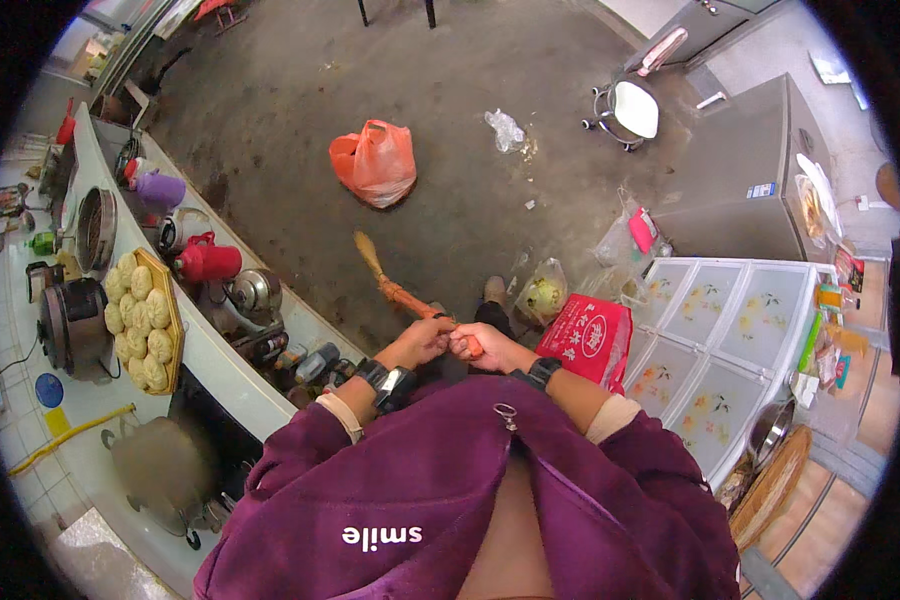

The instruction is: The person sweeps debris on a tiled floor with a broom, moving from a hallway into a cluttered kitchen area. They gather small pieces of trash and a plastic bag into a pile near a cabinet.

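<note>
Both my hands meet in front of my body on the wrapped handle of a straw broom point(403, 298). My left hand point(421, 342) and my right hand point(484, 345) sit side by side, fingers curled around the handle near its end. An orange-red tip of the handle shows below my right hand's fingers. From my hands the broom slants up and to the left, its straw end low over or on the grey floor; which of these I cannot tell. Farther out, an orange plastic bag point(375, 161) stands on the floor.
A crumpled clear bag point(505, 131) lies beside scattered crumbs. A red bag point(586, 337) and a bag of greens point(544, 291) are near my right side, by a white cabinet point(720, 330). On the left counter, a tray point(166, 330) holds buns; a red thermos point(208, 261) lies below.
</note>
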Demonstrator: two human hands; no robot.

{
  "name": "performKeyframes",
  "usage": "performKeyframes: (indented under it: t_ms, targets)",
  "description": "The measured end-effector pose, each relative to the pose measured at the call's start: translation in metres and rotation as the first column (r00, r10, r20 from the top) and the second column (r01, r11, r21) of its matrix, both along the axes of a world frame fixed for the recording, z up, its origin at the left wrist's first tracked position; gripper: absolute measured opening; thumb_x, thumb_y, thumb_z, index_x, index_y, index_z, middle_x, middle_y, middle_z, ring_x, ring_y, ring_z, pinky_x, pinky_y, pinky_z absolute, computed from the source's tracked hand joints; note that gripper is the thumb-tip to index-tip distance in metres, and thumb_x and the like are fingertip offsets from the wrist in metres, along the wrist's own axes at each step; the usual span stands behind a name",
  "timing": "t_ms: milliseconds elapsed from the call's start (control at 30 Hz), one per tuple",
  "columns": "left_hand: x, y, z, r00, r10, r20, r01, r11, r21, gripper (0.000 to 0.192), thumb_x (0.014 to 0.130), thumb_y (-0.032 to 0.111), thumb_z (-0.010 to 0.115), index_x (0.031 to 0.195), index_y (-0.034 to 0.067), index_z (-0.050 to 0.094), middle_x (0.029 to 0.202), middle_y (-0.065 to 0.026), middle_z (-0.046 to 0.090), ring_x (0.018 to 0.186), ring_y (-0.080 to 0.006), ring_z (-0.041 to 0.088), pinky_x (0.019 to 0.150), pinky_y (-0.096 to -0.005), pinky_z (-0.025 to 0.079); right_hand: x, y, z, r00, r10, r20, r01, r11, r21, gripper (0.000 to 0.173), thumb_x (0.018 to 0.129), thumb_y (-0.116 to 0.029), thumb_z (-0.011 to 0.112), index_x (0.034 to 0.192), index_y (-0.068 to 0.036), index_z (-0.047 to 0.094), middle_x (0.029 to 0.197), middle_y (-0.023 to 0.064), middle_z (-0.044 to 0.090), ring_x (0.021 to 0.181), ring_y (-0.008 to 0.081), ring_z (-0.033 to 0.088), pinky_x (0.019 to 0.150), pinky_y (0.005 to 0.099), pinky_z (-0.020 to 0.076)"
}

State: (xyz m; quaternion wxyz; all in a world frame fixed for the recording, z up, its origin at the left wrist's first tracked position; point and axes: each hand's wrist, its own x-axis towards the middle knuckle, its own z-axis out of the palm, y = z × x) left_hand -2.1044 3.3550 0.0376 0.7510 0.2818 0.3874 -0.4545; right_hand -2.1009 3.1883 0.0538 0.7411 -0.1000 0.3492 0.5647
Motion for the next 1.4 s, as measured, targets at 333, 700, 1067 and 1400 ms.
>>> performKeyframes:
  t_ms: [333, 700, 1067, 1400]
  targets:
    - [-0.034, 0.016, -0.1, 0.98, 0.194, -0.032, -0.195, 0.981, -0.007, 0.008, 0.083, 0.006, 0.049, 0.089, 0.003, 0.053, 0.077, -0.0036, 0.054, 0.062, -0.0117, 0.05, 0.054, -0.0218, 0.041, 0.007, 0.019, -0.064, 0.981, 0.101, 0.165, -0.098, 0.995, -0.026, 0.005, 0.08, -0.006, 0.05, 0.077, -0.005, 0.047, 0.065, -0.0001, 0.047, 0.051, 0.0069, 0.044, 0.044, 0.0183, 0.036]
    - [0.089, -0.109, -0.082, 0.276, -0.527, 0.804, 0.147, 0.85, 0.507, 0.019, 0.077, 0.006, 0.054, 0.095, 0.006, 0.053, 0.081, -0.0125, 0.056, 0.074, -0.0236, 0.057, 0.064, -0.0322, 0.044, 0.094, -0.109, -0.085, 0.981, 0.006, 0.192, 0.072, 0.916, -0.395, 0.004, 0.078, -0.004, 0.048, 0.082, -0.003, 0.051, 0.063, 0.0047, 0.049, 0.047, 0.0109, 0.045, 0.036, 0.0192, 0.0322]
    - [0.179, -0.211, -0.065, 0.978, -0.07, 0.195, 0.053, 0.995, 0.088, 0.007, 0.082, 0.006, 0.051, 0.088, 0.009, 0.051, 0.069, -0.0003, 0.052, 0.057, -0.0095, 0.049, 0.048, -0.0222, 0.039, 0.168, -0.174, -0.033, 0.827, 0.138, 0.545, 0.238, 0.793, -0.56, 0.025, 0.083, -0.005, 0.047, 0.106, -0.002, 0.055, 0.08, 0.0045, 0.058, 0.063, 0.012, 0.054, 0.051, 0.0237, 0.043]
    - [0.192, -0.192, 0.008, 0.805, -0.511, 0.303, 0.55, 0.833, -0.057, 0.046, 0.087, 0.013, 0.051, 0.13, 0.012, 0.035, 0.086, 0.0029, 0.052, 0.071, -0.0061, 0.051, 0.061, -0.0201, 0.043, 0.122, -0.192, 0.019, 0.842, -0.346, 0.413, 0.492, 0.807, -0.326, 0.04, 0.084, -0.007, 0.047, 0.124, -0.008, 0.038, 0.073, 0.0003, 0.046, 0.051, 0.004, 0.043, 0.041, 0.0152, 0.0341]
